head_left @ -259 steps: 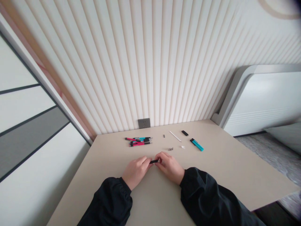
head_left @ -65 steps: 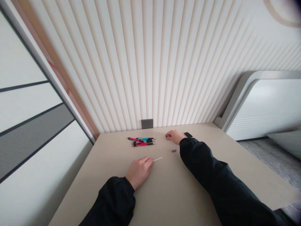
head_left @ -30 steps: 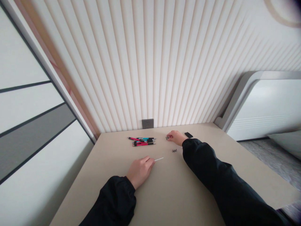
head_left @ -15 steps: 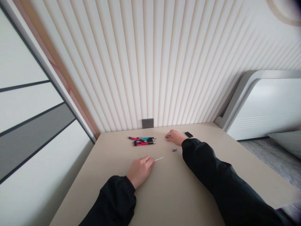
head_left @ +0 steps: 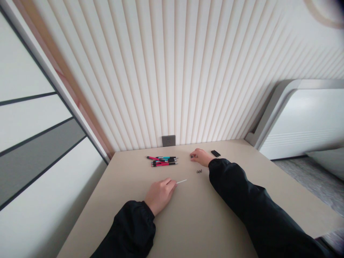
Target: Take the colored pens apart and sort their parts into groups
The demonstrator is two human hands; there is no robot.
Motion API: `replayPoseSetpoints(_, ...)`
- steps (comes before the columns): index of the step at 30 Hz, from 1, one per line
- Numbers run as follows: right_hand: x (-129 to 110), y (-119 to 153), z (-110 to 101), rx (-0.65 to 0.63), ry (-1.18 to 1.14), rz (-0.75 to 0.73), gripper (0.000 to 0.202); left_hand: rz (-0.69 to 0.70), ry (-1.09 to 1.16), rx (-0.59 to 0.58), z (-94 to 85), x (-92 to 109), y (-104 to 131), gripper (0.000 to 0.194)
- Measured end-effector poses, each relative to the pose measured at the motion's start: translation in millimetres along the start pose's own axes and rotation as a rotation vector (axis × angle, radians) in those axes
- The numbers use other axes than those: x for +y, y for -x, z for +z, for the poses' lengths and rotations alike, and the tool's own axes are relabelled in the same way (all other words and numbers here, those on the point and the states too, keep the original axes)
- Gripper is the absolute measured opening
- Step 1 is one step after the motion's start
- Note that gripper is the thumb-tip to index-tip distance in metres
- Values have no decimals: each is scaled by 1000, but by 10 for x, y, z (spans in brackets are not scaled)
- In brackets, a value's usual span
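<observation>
My left hand (head_left: 160, 193) is closed on a thin white stick (head_left: 182, 181), which points to the right just above the table. Farther back, my right hand (head_left: 199, 156) has its fingers pinched low at the tabletop, around something small and dark that is mostly hidden. Several red, blue and black pens (head_left: 163, 163) lie in a loose pile left of my right hand. A few small metallic pieces (head_left: 199, 171) rest in front of it. Several short black pieces (head_left: 215, 153) lie side by side behind my right wrist.
The beige table (head_left: 129, 179) meets a ribbed white wall with a dark socket (head_left: 168, 141). A white and grey cabinet (head_left: 32, 172) stands at the left. To the right are a pale headboard (head_left: 309, 118) and a grey pillow (head_left: 329, 163).
My right hand has shifted very slightly to the right, its fingertips drawn a little closer together. My left hand and the white stick have stayed where they were.
</observation>
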State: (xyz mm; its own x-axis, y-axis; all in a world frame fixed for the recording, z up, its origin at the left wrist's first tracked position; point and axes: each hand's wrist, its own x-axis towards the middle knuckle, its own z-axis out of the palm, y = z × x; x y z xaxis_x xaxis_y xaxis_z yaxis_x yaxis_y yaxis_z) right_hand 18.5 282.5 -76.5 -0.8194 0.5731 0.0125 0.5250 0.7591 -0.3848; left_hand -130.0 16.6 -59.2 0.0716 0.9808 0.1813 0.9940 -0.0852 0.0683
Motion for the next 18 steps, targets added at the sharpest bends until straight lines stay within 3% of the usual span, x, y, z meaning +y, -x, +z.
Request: replayPoseSetpoints(18,-9,16,-8,14,-8,8,23,4,24,26,3,1,-1,33)
